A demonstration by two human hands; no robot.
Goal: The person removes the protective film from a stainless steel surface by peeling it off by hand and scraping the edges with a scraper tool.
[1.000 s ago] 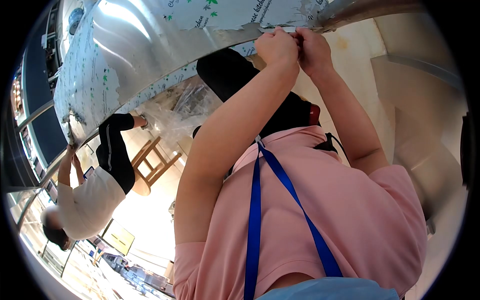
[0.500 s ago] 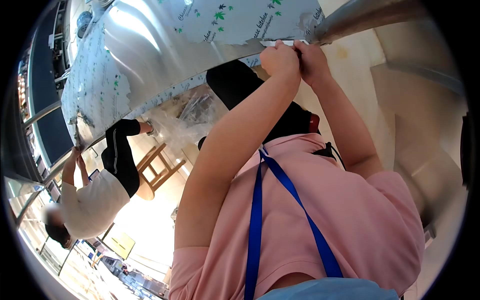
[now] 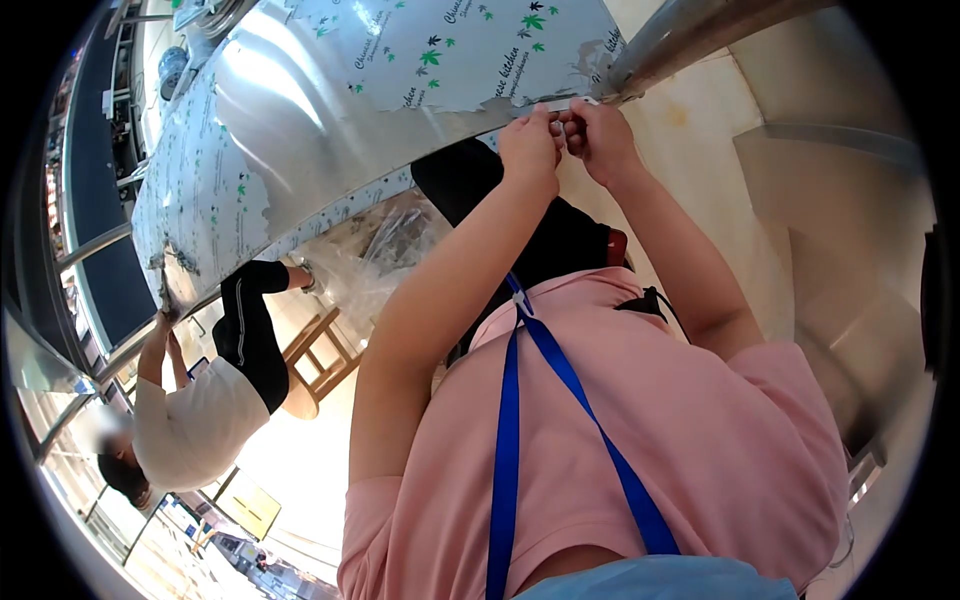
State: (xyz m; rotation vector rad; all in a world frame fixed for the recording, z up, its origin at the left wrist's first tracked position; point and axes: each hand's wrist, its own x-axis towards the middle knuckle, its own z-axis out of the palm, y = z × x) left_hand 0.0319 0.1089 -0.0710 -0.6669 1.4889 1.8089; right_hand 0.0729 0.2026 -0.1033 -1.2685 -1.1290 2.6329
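Fingers (image 3: 574,134) at partly film-covered metal sheet (image 3: 340,118)

At the left of my view I see a co-worker (image 3: 205,425) in a white top and dark trousers, near a round-seated wooden stool (image 3: 301,401). Crumpled clear plastic (image 3: 390,243) lies on the pale floor (image 3: 318,452); towards the lower left I make out a yellow panel (image 3: 250,508).

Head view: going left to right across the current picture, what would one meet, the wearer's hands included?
Dark blue panel → co-worker's white top → wooden stool → left hand → right hand → metal tube.
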